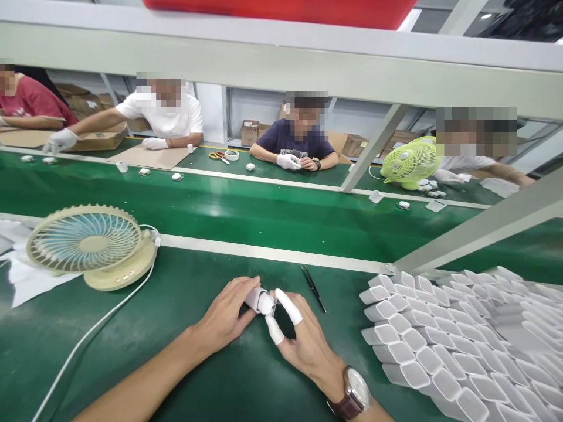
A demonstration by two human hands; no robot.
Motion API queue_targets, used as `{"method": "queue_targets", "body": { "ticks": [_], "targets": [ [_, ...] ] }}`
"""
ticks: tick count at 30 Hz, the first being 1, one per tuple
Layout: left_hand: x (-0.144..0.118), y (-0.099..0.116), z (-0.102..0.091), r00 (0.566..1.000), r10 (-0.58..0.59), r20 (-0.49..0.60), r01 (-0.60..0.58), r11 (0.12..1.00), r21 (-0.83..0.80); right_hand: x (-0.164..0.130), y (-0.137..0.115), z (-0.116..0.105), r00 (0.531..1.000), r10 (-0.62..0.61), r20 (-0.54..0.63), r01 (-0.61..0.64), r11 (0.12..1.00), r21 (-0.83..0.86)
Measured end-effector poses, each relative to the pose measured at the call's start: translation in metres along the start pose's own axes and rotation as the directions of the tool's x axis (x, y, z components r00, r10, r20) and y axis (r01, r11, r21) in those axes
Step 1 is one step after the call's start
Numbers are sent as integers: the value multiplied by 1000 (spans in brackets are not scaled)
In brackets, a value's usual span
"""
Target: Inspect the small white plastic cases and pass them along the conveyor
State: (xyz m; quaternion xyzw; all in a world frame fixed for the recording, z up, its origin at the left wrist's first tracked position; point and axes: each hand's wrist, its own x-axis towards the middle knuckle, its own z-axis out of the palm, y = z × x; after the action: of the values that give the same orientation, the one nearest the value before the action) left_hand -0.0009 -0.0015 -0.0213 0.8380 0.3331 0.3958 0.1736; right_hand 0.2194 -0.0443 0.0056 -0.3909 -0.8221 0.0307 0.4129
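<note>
One white housing (253, 298) lies crosswise, I note: left hand (225, 315) grips it, mouth facing the right hand (305, 339), whose thumb and forefinger pinch the white insert (265, 303).

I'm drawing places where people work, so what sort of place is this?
Probably a factory assembly line: co-workers work along the far side of a long green strip, many matching white cases are massed nearby, and the left hand holds a small white piece.
</note>
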Motion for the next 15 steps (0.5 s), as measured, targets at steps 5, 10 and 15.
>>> {"method": "queue_targets", "body": {
  "ticks": [5,10,15],
  "targets": [
    [1,0,-1,1000,-18,6,18,1000,-2,0,0,0,1000,31,2,-31,999,23],
    [1,0,-2,999,-47,17,47,999,-15,-1,2,1,998,63,26,-64,996,54],
    [0,-1,-2,997,-62,39,63,998,-28,-2,3,2,996,82,29,-84,994,69]
  ]
}}
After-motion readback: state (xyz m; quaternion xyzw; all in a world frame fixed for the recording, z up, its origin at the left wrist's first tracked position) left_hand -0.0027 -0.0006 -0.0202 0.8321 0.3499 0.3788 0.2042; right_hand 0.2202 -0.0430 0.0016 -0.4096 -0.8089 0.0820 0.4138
